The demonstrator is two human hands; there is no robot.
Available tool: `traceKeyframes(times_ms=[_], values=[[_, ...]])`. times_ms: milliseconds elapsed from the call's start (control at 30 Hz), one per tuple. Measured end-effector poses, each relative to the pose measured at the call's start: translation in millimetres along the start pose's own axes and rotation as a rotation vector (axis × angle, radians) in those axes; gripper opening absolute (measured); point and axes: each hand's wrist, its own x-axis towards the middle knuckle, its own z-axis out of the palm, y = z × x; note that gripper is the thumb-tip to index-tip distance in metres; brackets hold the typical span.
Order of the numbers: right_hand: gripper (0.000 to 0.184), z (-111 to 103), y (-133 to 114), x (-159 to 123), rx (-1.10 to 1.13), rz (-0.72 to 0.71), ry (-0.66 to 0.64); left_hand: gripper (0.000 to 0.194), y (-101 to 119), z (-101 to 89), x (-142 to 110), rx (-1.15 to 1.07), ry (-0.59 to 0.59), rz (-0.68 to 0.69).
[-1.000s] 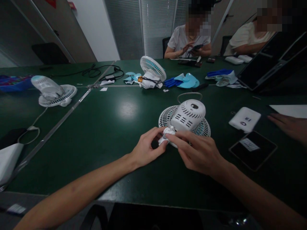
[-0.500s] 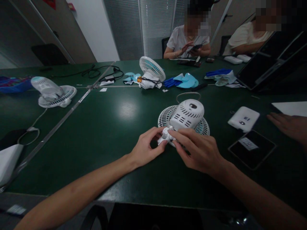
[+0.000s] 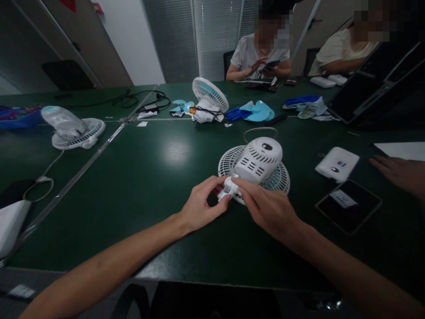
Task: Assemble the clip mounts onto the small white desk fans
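Note:
A white electric fan (image 3: 259,155) lies grille-down on the green table, its motor housing facing up. A small white clip-like part (image 3: 227,189) sits at the near end of the fan, against the housing. My left hand (image 3: 206,201) grips this part from the left between thumb and fingers. From the right, my right hand (image 3: 268,206) has its fingers closed together at the same part. Those fingertips partly cover it, and whether they pinch anything smaller cannot be made out.
A white power bank (image 3: 338,164) and a dark flat tablet-like device (image 3: 348,207) lie to the right, near another person's hand (image 3: 398,173). Other fans stand at the back (image 3: 210,99) and left (image 3: 75,128). Blue fan blades (image 3: 258,111) and cables lie behind.
My right hand's fingers have drawn together and shifted slightly left at the white part. My left hand and the fan stay almost still.

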Motion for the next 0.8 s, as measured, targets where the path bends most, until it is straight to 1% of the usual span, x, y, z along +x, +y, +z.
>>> traceKeyframes(times_ms=[100,167,233,333,400,467,567,733,800], values=[[0.036,3,-2,-1,0.017,0.049,0.016,0.038,1,0.1,1,0.002,0.007,-0.008],[0.039,-1,-2,-1,0.016,0.062,0.030,0.038,0,0.5,1,-0.004,0.011,-0.015],[0.043,-6,-2,-1,0.002,0.052,0.048,0.038,0,0.9,1,-0.006,0.011,-0.017],[0.047,-11,-1,1,-0.027,0.005,0.035,0.039,-1,1.2,1,-0.006,0.011,-0.016],[0.044,-10,-1,2,-0.030,0.010,0.013,0.040,0,1.0,0,-0.004,0.008,-0.016],[0.040,-6,0,2,-0.028,0.041,0.023,0.040,0,0.9,0,0.005,0.000,-0.018],[0.037,-2,2,1,-0.039,0.070,0.080,0.040,0,0.1,0,0.018,-0.002,-0.030],[0.030,-5,2,-2,-0.029,0.126,0.167,0.044,-8,-7.1,5,0.046,0.056,-0.077],[0.031,-6,2,-3,-0.006,0.130,0.177,0.046,-12,-11.5,11,0.076,0.028,-0.042]])
